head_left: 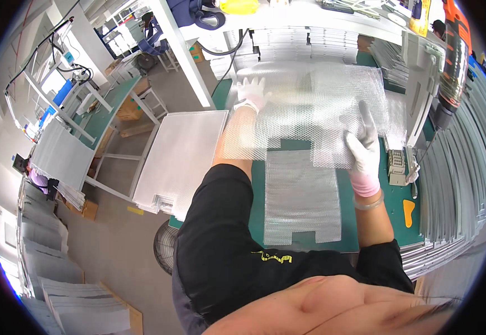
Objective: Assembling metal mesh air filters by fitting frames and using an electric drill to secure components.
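Left hand (249, 94) is gloved, its fingers spread and not clenched; its forearm is seen through a clear textured sheet (299, 120). Near the sheet's right-hand near corner, the edge is grasped between the thumb and fingers of the gloved right hand (364, 162), with the index finger extended. The sheet is suspended above the green table (349, 218), partly blurred. Beneath its near edge, a notched sheet (301, 192) is laid flat. To the right, a beige block (396, 167) is set down near an orange piece (408, 213). White panels (184, 148) are stacked at the left. Under the side bench (121, 92), a cardboard box (128, 109) is stored; its contents cannot be seen.
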Available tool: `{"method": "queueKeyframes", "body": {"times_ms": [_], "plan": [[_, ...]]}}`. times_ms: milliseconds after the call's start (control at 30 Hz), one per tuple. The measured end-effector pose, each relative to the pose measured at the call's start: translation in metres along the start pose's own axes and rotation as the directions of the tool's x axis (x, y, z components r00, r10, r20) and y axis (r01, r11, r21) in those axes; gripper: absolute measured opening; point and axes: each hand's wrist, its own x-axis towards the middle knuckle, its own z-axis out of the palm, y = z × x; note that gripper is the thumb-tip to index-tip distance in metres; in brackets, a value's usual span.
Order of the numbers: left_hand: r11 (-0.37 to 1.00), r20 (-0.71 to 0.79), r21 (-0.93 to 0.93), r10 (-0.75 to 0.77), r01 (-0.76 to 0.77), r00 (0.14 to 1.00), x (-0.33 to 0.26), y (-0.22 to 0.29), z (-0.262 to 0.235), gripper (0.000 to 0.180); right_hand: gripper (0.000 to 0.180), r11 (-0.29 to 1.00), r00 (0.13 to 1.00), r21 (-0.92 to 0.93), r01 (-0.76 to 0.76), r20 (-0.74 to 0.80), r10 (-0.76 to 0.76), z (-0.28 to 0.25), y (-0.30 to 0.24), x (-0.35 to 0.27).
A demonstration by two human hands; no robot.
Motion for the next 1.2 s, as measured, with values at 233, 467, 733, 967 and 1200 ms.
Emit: {"method": "queueKeyframes", "body": {"times_ms": [233,467,733,967,1200], "plan": [[0.985,-0.139,-0.16,0.047,-0.069,0.989,0.001,0.011,0.031,0.067,0.069,1.0,0.999,0.0,-0.027,0.037,0.027,0.017,0.008,0.055],[0.962,0.193,-0.238,-0.087,0.133,0.977,0.003,0.014,0.048,0.064,0.056,0.995,0.976,0.1,-0.019,0.22,-0.003,0.034,0.022,0.118],[0.953,0.378,-0.226,-0.104,0.201,0.92,-0.008,0.016,0.062,0.07,0.053,0.986,0.965,0.164,-0.01,0.261,-0.033,0.036,0.022,0.139],[0.944,0.397,-0.27,-0.071,0.19,0.915,0.001,0.031,0.066,0.068,0.032,0.992,0.958,0.091,-0.091,0.281,0.063,0.007,0.003,0.142],[0.904,0.078,-0.422,-0.034,0.064,0.996,0.004,-0.006,0.091,0.064,0.036,0.941,0.851,0.332,0.059,0.477,-0.222,0.024,-0.057,0.144]]}}
